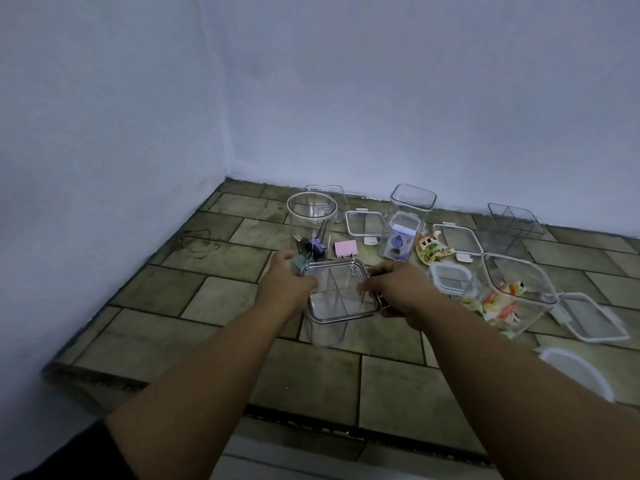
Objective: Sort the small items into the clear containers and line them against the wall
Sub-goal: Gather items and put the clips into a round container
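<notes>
Both forearms reach forward over the brown tiled floor [221, 292]. The left hand [287, 277] curls round the left rim of a clear square divided plastic container [341, 306], possibly pinching a pale green clip too. The right hand [393, 289] grips the right rim. The container stands upright at centre, mouth up, well short of the pale blue wall [381, 98]. Five other clear containers [408, 220] and five loose lids [365, 223] show.

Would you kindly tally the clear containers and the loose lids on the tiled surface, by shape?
Square clear plastic containers: 5
Round clear plastic container: 1
Square white-rimmed clear lids: 4
Round white-rimmed lid: 1
Total: 11
</notes>
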